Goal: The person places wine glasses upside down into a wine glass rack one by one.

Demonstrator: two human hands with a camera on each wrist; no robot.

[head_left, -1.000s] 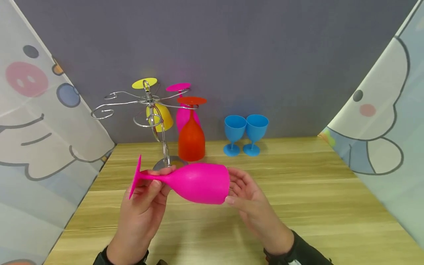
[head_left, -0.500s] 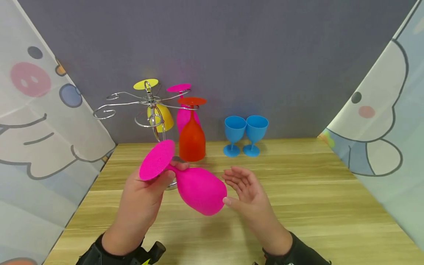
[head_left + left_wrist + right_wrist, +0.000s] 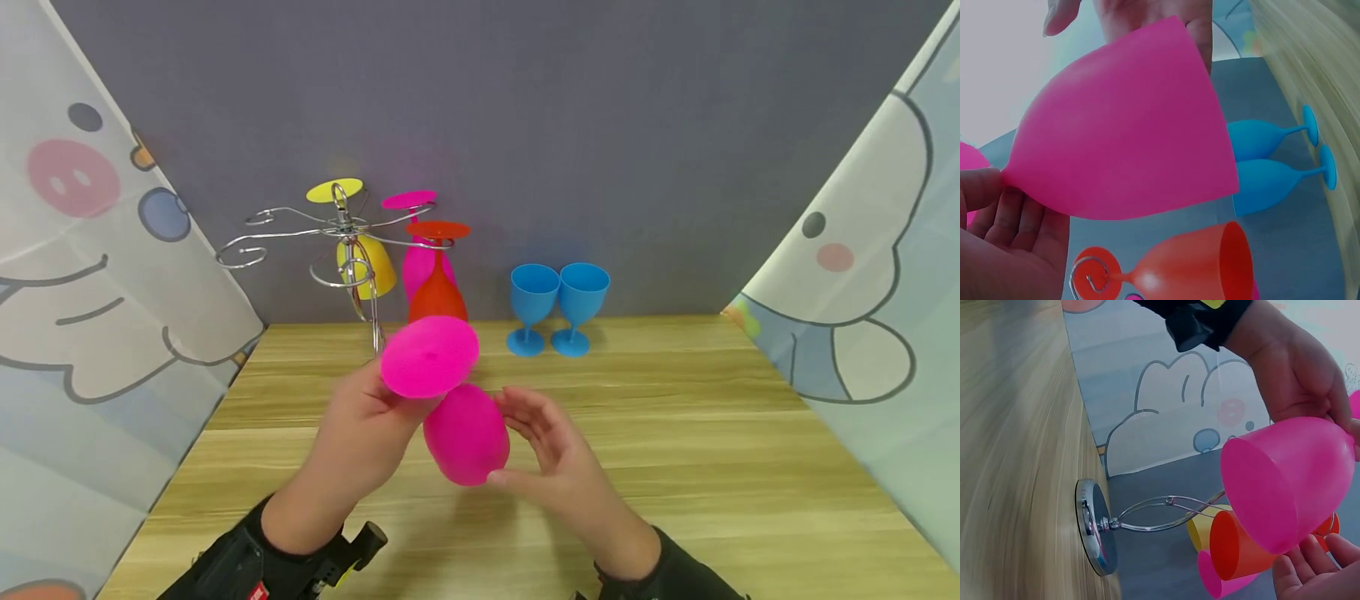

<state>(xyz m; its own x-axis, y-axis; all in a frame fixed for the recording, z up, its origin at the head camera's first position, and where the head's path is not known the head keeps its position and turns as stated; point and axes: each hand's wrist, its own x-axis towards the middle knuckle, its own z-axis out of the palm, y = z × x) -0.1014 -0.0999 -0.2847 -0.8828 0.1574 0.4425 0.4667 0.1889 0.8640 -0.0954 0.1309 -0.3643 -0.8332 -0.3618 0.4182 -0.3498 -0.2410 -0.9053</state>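
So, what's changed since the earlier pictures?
The left hand still grips the pink goblet but moved right, swinging the foot from left of the bowl to above it. The right hand stays at the bowl; the rack, hanging goblets and blue goblets are unmoved.

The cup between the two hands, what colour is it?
The cup is bright pink, clearest in the left wrist view.

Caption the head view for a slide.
Left hand holds a pink goblet by its stem, right hand beside it, metal rack behind.
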